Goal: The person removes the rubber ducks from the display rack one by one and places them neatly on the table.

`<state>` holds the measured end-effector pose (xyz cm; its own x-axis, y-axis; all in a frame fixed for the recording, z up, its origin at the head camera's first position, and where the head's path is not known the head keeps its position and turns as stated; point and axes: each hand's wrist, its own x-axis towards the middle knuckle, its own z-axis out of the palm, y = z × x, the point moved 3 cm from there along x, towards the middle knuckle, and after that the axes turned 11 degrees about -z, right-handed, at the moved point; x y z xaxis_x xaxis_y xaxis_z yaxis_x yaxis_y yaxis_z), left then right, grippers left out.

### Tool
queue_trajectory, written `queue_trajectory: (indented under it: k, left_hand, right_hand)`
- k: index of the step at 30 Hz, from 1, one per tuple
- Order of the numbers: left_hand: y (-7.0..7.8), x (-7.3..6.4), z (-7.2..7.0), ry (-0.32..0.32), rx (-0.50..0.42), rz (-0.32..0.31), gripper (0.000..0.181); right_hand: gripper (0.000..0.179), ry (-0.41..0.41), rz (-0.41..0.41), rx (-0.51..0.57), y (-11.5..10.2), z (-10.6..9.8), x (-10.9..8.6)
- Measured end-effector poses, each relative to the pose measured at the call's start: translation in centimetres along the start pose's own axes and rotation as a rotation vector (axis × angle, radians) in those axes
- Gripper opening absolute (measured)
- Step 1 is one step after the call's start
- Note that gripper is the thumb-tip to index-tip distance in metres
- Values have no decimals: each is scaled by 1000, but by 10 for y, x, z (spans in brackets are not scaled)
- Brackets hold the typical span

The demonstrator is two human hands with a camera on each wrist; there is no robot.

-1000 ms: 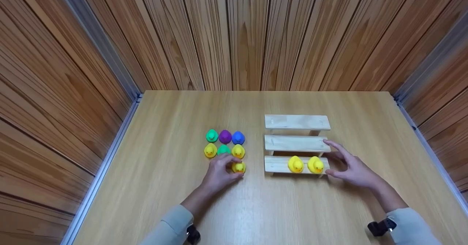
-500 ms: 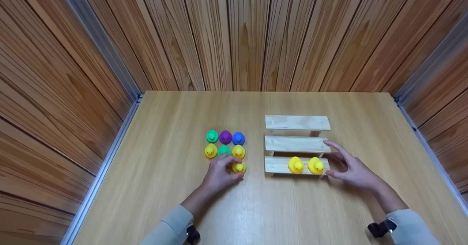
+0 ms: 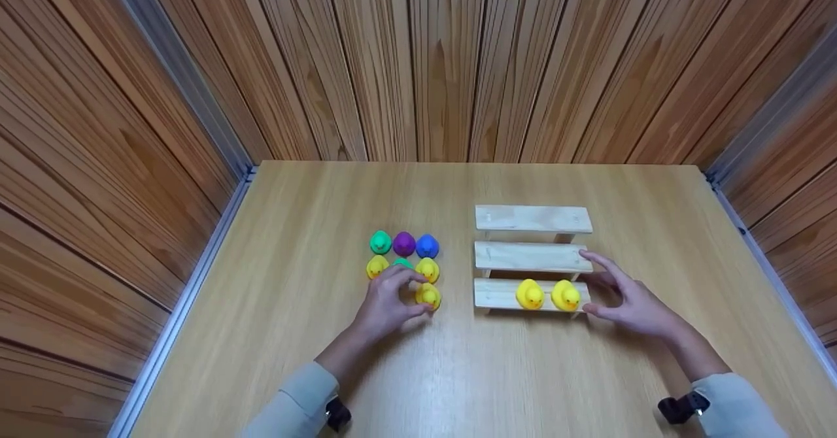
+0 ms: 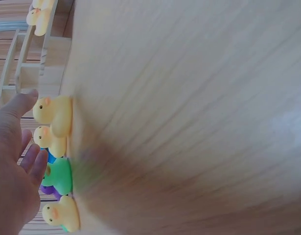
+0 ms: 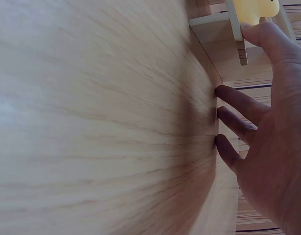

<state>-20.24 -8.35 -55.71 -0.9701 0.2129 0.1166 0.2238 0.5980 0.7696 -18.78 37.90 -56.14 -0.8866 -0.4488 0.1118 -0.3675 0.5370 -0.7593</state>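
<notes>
My left hand is spread around the front yellow rubber duck, thumb and index finger on either side of it. In the left wrist view, this duck stands on the table between the thumb and the loosely bent fingers, with gaps showing. At the right end of a three-step wooden rack, my right hand rests with its thumb at the lowest step's edge and its index finger at the middle step. Other fingertips of it touch the table. Two yellow ducks stand on the lowest step.
Behind the front duck, two rows of rubber ducks stand close together: green, purple and blue at the back, yellow, a partly hidden green and yellow ahead. Wood-panelled walls enclose the table.
My left hand has drawn slightly back to the left, and its fingers have parted from the front duck, which shows more fully. The right hand and the rack have stayed put.
</notes>
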Motion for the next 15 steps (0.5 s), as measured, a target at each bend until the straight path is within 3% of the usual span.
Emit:
queue_trajectory:
  k: [7, 15]
  left_hand:
    - [6, 3, -2, 7, -50, -15, 40]
    - [23, 11, 4, 2, -69, 45, 38]
  right_hand:
    - [98, -3, -6, -2, 1, 0, 0]
    - [97, 23, -47, 20, 0, -1, 0]
